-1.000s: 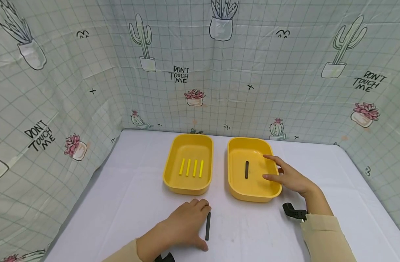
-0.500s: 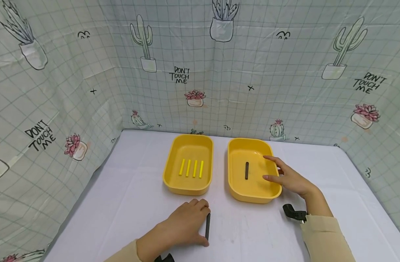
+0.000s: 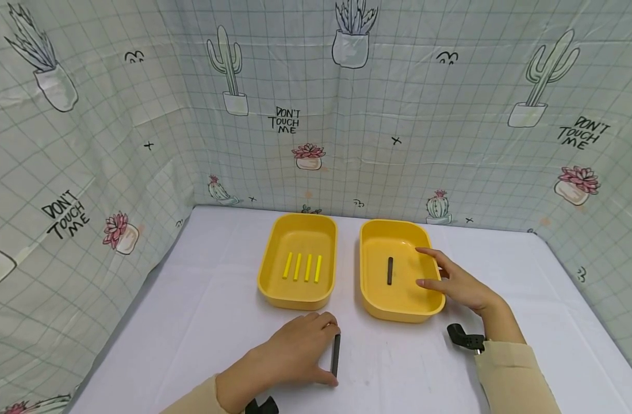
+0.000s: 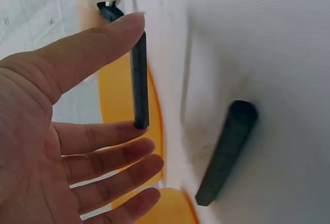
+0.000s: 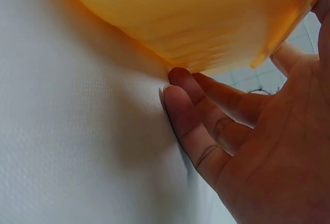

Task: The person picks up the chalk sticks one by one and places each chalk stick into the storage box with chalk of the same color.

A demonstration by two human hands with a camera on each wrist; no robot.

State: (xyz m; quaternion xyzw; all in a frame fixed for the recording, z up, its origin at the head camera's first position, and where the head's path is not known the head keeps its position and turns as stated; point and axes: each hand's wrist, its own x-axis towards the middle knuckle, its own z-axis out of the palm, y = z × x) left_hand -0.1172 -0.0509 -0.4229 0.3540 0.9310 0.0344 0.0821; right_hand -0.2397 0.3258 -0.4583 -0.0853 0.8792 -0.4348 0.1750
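My left hand [image 3: 301, 351] is low in the head view, left of centre, pinching a slim black stick [image 3: 336, 355] end to end between thumb and forefinger. In the left wrist view, the held black stick [image 4: 139, 82] spans those two fingertips while the other fingers spread loosely. A second black stick [image 4: 227, 153] is close by at the tabletop, hidden under the hand in the head view. My right hand [image 3: 463, 282] grips the right side of a yellow tray [image 3: 398, 313], thumb and forefinger over its rim, other fingers [image 5: 188, 116] low against its outer wall. Inside lies one black stick [image 3: 390, 271].
Left of that tray stands a matching yellow tray [image 3: 295, 302] with a row of several thin yellow sticks [image 3: 307, 268]. A white cloth [image 3: 202, 276] covers the table. A patterned curtain [image 3: 367, 172] closes off the back and sides.
My left thumb has closed in on the black stick's near end, and the pinched stick has shifted slightly right with the hand. The right hand and both trays hold their places.
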